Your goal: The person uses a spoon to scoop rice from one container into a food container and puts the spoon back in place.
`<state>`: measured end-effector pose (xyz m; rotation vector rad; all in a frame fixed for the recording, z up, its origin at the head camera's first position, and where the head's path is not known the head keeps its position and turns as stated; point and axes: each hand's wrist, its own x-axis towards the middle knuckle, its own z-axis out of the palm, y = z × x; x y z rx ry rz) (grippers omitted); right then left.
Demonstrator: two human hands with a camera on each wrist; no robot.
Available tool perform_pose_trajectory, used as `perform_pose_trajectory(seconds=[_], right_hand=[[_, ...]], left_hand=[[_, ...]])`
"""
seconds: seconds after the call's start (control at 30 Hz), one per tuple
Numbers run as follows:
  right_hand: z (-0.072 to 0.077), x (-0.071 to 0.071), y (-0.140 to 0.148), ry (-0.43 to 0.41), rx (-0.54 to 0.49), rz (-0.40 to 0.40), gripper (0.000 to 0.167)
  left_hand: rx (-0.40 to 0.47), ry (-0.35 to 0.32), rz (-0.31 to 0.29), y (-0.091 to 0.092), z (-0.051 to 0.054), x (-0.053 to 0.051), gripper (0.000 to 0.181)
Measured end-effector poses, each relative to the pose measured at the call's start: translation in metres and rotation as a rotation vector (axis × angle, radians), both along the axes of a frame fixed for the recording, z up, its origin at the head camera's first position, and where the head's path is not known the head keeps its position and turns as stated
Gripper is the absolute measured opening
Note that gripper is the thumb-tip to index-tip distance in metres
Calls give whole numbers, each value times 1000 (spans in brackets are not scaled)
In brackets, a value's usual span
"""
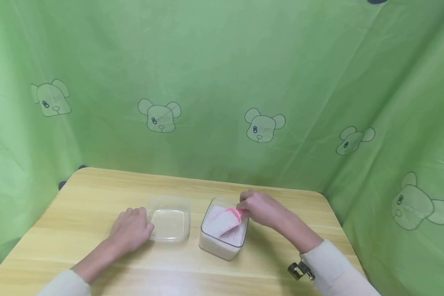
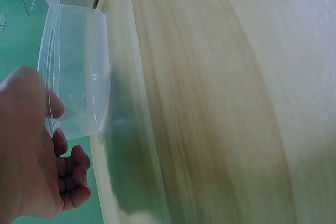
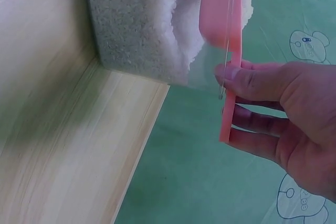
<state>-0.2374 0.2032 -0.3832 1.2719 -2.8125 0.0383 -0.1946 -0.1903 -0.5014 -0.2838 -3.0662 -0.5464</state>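
My right hand [image 1: 260, 207] grips the handle of a pink scoop [image 3: 220, 11], thumb on one side and fingers on the other. The scoop, heaped with white grains that look like rice [image 3: 131, 19], is at the top of a clear square bin [image 1: 220, 248] filled with the same grains. In the right wrist view the grains show a hollow beside the scoop. My left hand [image 1: 130, 229] pinches the rim of a clear plastic container [image 2: 79, 66] between thumb and finger, its other fingers curled. That container holds nothing visible and stands left of the bin.
Both containers stand on a light wooden table [image 1: 77, 213] with rounded back corners. Green curtains [image 1: 214, 61] printed with bear faces hang behind it and along both sides. A dark clip-like device [image 1: 301, 271] is at the right sleeve.
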Motion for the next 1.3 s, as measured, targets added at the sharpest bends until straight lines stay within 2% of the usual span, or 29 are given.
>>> perform_pose_trajectory(seconds=[0.27, 0.97, 1.3], right_hand=[[2, -2, 6, -39, -29, -6, 17], [4, -9, 15, -141, -105, -29, 21], [7, -14, 9, -128, -119, -17, 22]], left_hand=[[-4, 13, -3, 1, 0, 1, 20], [18, -17, 4, 3, -1, 2, 21], [36, -29, 9, 0, -1, 2, 20]])
